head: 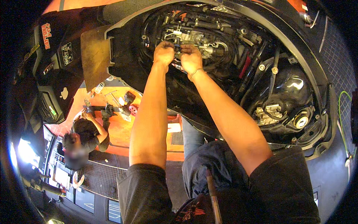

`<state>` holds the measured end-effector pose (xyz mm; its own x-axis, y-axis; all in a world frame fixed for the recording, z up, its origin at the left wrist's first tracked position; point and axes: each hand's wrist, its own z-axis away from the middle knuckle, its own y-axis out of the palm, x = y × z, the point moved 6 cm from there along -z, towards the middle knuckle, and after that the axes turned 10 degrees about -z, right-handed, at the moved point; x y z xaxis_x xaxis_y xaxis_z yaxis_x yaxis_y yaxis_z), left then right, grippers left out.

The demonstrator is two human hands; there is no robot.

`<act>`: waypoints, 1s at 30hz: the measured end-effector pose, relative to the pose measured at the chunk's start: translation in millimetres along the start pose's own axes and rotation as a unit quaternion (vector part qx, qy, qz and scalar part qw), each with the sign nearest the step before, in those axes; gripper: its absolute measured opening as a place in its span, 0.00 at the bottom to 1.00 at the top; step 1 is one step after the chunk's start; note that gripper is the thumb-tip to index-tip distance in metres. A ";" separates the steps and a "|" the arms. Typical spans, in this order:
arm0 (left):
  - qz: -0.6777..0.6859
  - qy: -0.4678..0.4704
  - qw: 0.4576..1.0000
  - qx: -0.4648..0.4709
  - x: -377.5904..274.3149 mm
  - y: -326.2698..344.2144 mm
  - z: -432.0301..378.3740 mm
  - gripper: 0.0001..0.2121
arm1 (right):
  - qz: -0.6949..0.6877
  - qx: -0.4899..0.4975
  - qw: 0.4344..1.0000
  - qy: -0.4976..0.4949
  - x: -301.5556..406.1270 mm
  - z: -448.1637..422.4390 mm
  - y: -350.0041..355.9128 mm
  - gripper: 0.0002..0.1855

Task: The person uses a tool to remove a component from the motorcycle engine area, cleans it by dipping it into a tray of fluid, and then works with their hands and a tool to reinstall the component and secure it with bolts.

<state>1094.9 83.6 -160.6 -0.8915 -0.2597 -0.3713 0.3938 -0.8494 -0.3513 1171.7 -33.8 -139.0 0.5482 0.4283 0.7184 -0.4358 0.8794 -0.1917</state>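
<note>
Before me is the opened body of a black motor scooter, its metal throttle body and hoses (pixel 195 36) showing in the bay under the removed seat. My left hand (pixel 164 53) is at the near left edge of this assembly, fingers curled in on a small part that I cannot make out. Close beside it, my right hand (pixel 191 57) has its fingers bent over the same spot, with a bit of blue between the two hands. A bracelet is on my right wrist. The fingertips are partly hidden, so what they grip is unclear.
The fuel tank cap (pixel 301 120) and a black tank (pixel 293 81) lie to the right. At lower left a co-worker (pixel 86 134) crouches on the orange floor by a T-handle wrench (pixel 113 96), a coil spring (pixel 99 87) and other parts. A green cable (pixel 340 117) runs at far right.
</note>
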 end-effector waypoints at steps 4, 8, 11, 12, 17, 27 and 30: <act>-0.002 0.006 1.000 -0.004 5.2 -4.2 -6.8 0.08 | -0.110 0.035 0.985 0.127 0.5 2.9 10.5 0.13; -0.012 0.006 0.999 0.033 -5.9 2.3 1.0 0.09 | -0.073 0.014 0.990 0.118 6.4 -0.4 4.8 0.12; 0.000 0.005 1.000 0.023 -10.4 1.1 -2.4 0.12 | -0.061 -0.003 0.996 0.066 5.0 0.0 4.6 0.13; -0.021 0.008 1.000 0.004 -9.5 0.1 -4.0 0.12 | -0.098 -0.002 0.993 0.071 7.1 4.0 5.8 0.13; -0.064 0.013 0.998 0.013 -1.7 -7.5 -11.3 0.13 | -0.085 0.001 0.994 0.070 0.9 5.0 10.4 0.14; -0.071 0.044 0.996 0.037 -14.7 2.8 -10.1 0.12 | -0.054 0.042 0.996 0.057 5.9 -5.2 2.2 0.15; -0.121 0.060 0.991 -0.014 -14.5 6.9 -3.3 0.11 | -0.133 0.047 0.985 0.104 3.3 -3.2 -2.4 0.14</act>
<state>1111.3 83.0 -160.5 -0.9279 0.0078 -0.3727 0.1799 -0.8662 -0.4661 1176.9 -33.9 -138.2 0.7815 0.2268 0.5812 -0.3153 0.9475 0.0542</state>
